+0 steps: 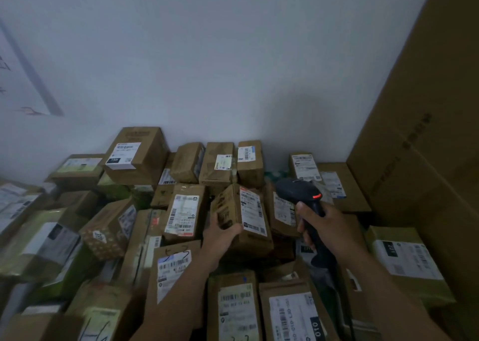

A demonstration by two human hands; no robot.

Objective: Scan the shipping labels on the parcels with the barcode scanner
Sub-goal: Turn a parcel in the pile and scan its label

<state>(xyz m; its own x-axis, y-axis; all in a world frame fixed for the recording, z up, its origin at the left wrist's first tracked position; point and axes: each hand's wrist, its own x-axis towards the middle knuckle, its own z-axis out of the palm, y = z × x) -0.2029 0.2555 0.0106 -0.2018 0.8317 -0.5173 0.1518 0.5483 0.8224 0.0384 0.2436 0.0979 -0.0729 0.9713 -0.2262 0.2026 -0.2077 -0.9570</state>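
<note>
A heap of cardboard parcels with white shipping labels fills the lower half of the view. My left hand (221, 233) grips the lower left corner of a small brown parcel (243, 217), tilted up so that its label (252, 211) faces me. My right hand (329, 228) holds the handle of a black barcode scanner (302, 192). The scanner's head sits just right of that parcel and shows an orange-red light on its back.
A big cardboard box (425, 138) stands against the right side. A white wall (207, 68) rises behind the heap. Other labelled parcels (184, 212) lie tightly packed all around, including flat ones (237, 309) near my forearms.
</note>
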